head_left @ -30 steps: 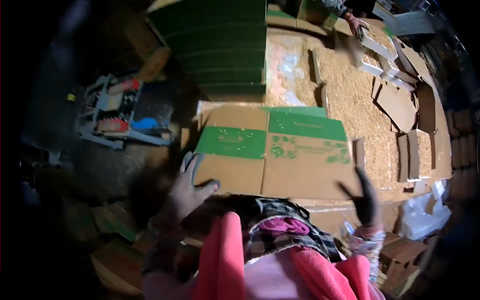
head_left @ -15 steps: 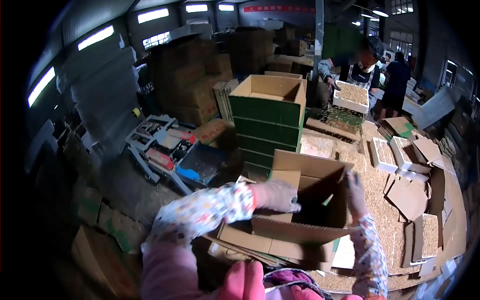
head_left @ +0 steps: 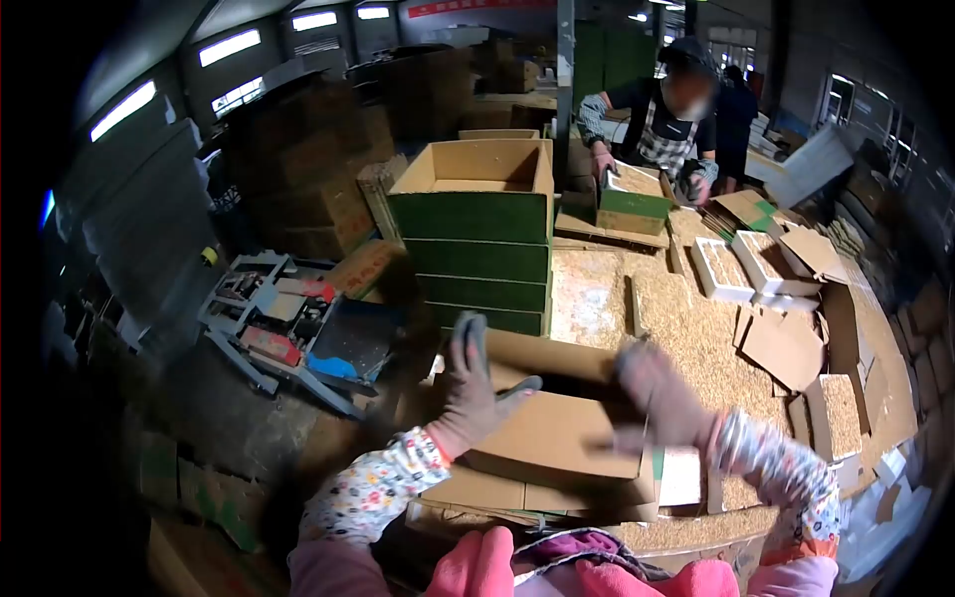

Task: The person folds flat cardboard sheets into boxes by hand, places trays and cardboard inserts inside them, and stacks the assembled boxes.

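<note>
Cardboard box (head_left: 557,430) sits near, just this side of the green box stack (head_left: 473,217). Left hand's (head_left: 470,400) spread by its left end; right hand (head_left: 668,400) is blurry but looks open. Probably light, stiffish, so I'd grip both ends.

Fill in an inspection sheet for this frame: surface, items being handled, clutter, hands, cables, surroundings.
Surface: worktable with tan, flaky material spread over much of it.
Items being handled: brown carton in front of the wearer, a dark gap showing between its panels.
Clutter: loose cardboard pieces and filled white trays on the right.
Hands: left hand open at the carton's left; right hand open at its right, blurred. Contact unclear for both.
Cables: nothing seen.
Surroundings: green-sided box stack ahead; metal-framed machine on the left; co-worker across, at a smaller green-sided box.
</note>
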Available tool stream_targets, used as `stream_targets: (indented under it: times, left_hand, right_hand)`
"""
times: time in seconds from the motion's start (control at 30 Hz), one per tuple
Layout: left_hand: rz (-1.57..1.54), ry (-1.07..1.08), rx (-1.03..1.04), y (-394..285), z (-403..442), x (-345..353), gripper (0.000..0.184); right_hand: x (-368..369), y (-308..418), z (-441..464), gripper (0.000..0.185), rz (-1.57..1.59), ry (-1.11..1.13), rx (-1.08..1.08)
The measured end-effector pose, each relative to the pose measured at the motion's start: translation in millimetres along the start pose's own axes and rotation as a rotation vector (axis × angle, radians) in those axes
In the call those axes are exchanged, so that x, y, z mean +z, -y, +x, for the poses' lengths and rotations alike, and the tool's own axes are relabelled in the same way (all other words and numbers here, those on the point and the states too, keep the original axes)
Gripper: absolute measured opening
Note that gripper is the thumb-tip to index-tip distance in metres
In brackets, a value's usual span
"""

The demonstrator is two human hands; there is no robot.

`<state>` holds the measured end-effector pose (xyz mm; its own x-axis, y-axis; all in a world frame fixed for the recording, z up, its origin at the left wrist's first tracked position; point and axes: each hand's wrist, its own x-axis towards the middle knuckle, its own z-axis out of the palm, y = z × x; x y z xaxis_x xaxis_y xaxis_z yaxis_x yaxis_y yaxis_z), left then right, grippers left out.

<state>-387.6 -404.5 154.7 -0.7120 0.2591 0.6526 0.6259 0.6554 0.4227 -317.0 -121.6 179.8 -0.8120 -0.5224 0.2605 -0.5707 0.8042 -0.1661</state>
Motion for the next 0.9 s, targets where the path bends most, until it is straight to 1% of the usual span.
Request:
stream_targets:
  times: [0.03,0.07,0.1,0.13,0.17,0.2,0.23,0.27,0.3,0.33,0.37,0.4,0.43,0.47,0.5,0.53,0.57,0.6,0.67,0.7,0.73,0.77,0.8,0.83,0.87,0.9]
  left_hand:
    - [-0.137,0.079,-0.168,15,-14,2,0.101]
    - [-0.274,0.159,-0.332,37,-34,9,0.098]
    - [-0.418,0.235,-0.494,42,-33,10,0.094]
    - [-0.651,0.462,-0.673,53,-19,13,0.088]
    - [-0.857,0.724,-0.864,53,4,-3,0.081]
    - [-1.053,0.995,-1.078,54,7,-13,0.075]
    - [-1.012,0.97,-0.938,58,-1,-5,0.067]
    - [-0.964,0.935,-0.804,63,-8,3,0.06]
    - [-0.809,0.954,-0.933,22,15,-12,0.059]
    - [-0.864,0.723,-0.468,-5,7,-24,0.058]
    - [-1.046,0.599,-0.548,3,-27,-13,0.054]
    - [-1.227,0.467,-0.607,10,-62,-1,0.051]
    - [-1.095,0.617,-0.662,38,-89,9,0.05]
    - [-0.959,0.776,-0.696,64,-116,19,0.049]
    - [-0.267,1.001,-0.27,85,-117,8,0.049]
    - [0.431,1.113,0.214,99,-106,3,0.049]
    - [0.038,0.801,-0.14,86,-83,4,0.051]
    - [-0.345,0.477,-0.488,64,-53,3,0.053]
    - [-0.571,0.241,-0.545,50,-8,20,0.065]
    - [-0.47,0.305,-0.462,25,18,33,0.059]
    - [-0.124,0.364,-0.286,26,20,48,0.059]
    - [-0.152,0.391,-0.452,42,18,63,0.048]
    - [-0.113,0.403,-0.352,51,22,67,0.043]
    - [-0.073,0.394,-0.245,55,25,70,0.038]
    - [-0.103,0.414,-0.279,48,29,76,0.036]
    - [-0.119,0.434,-0.325,39,31,74,0.034]
  right_hand:
    - [16,22,-25,0.09,-0.135,0.14,-0.11]
    - [13,29,-34,0.089,-0.114,0.152,-0.075]
    - [7,30,-42,0.089,-0.104,0.169,-0.042]
    - [28,24,-52,0.087,0.149,-0.065,0.252]
    - [68,18,-59,0.086,0.43,-0.306,0.558]
    - [104,-11,-65,0.084,0.85,-0.35,0.825]
    - [121,-28,-71,0.086,1.652,-0.132,0.898]
    - [107,-16,-63,0.089,1.797,-0.17,1.005]
    - [78,-8,-48,0.092,1.928,-0.215,1.09]
    - [50,-18,-42,0.093,2.094,-0.316,0.88]
    - [26,-28,-48,0.094,2.245,-0.409,0.673]
    - [7,-40,-51,0.094,2.2,-0.339,0.62]
    - [1,-43,-48,0.087,2.242,-0.326,0.509]
    - [34,-61,-56,0.082,1.834,-0.206,0.66]
    - [70,-79,-61,0.078,1.426,-0.106,0.756]
    - [77,-67,-47,0.072,1.188,-0.167,0.8]
    - [84,-56,-33,0.067,0.946,-0.213,0.862]
    - [67,-42,-17,0.061,0.965,-0.263,0.684]
    - [70,-47,-16,0.053,1.602,-0.262,0.703]
    - [72,-49,-16,0.05,1.892,-0.261,0.749]
    - [107,-69,-39,0.048,1.936,-0.518,0.76]
    - [136,-84,-68,0.049,1.547,-0.658,0.78]
    - [164,-100,-98,0.049,1.123,-0.759,0.866]
    - [178,-106,-124,0.052,0.319,-0.646,0.877]
    - [193,-115,-128,0.057,0.658,-0.977,1.452]
    - [215,-128,-148,0.07,0.633,-0.865,1.766]
